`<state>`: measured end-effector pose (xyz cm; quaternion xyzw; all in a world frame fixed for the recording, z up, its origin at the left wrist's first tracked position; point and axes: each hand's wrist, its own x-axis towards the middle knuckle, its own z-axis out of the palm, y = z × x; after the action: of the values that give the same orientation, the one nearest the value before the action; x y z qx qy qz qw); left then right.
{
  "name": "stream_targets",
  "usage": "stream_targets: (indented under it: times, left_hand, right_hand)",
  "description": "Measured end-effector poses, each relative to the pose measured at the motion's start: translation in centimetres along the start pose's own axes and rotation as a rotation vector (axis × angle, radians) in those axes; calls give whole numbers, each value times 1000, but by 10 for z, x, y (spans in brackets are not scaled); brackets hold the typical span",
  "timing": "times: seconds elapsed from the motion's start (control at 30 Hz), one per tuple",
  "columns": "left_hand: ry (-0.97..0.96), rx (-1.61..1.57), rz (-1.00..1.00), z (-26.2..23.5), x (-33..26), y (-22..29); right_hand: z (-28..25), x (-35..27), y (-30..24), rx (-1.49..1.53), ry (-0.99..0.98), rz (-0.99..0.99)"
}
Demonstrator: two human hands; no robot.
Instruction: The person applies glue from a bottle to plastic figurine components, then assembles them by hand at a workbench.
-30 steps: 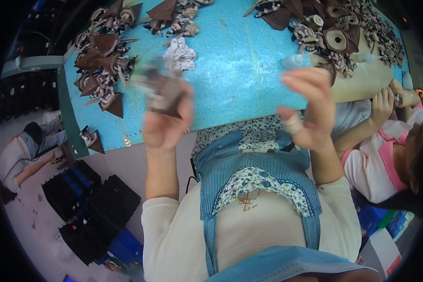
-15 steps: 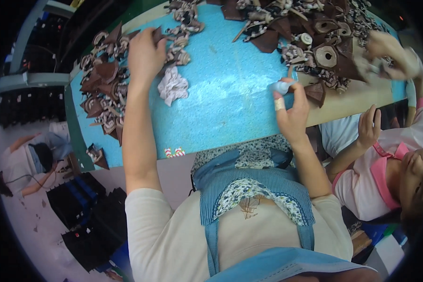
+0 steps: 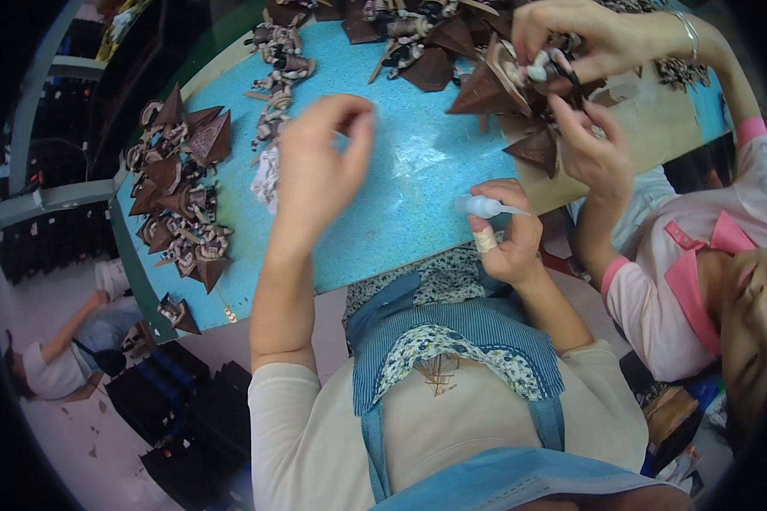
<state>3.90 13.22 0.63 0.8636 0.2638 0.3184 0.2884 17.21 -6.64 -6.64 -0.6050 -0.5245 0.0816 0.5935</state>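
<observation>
My left hand hovers over the blue tabletop, its fingers curved and the thumb apart, with nothing visible between them. Behind its wrist lies a crumpled white cloth or tissue, partly hidden. In my right hand, a small translucent squeeze bottle with a thin nozzle is gripped between thumb and fingers, the nozzle pointing right. Tape wraps my right thumb. Left of my left hand, small figurines with brown pointed pieces lie in a cluster; a line of figurines runs beyond it.
At right, a co-worker's hands hold a figurine with a brown pointed piece. More figurines crowd the far side of the blue-topped table. One small piece sits near the left front corner. Another person is at far left.
My left hand has left the figurines at left and swung right over the table. My right hand has come nearer with the bottle. The co-worker's hands have brought a figurine closer.
</observation>
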Motion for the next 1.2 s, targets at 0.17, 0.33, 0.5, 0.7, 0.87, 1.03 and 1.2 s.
stream_targets:
  times: [0.17, 0.33, 0.5, 0.7, 0.87, 1.03, 1.2]
  left_hand:
    - [-354, -38, 4, 70, -20, 29]
    - [-326, -155, 97, 106, -23, 62]
    - [-377, 25, 288, 129, -7, 59]
    - [-246, 61, 413, 134, -9, 57]
    - [-416, 221, 311, 82, -36, 57]
    - [-410, 89, 176, 38, -76, 44]
    - [-196, -169, 17, 46, -119, 32]
  right_hand:
    - [-14, -13, 0, 14, 21, -88]
    - [-34, -23, -9, -90, 90, -123]
    - [-50, -32, -12, -93, 121, -140]
    - [-49, -36, -17, -59, 118, -121]
    - [-49, -36, -21, -23, 98, -93]
    - [-44, -38, -17, 17, 40, -6]
    - [-33, -34, -28, 401, 14, 359]
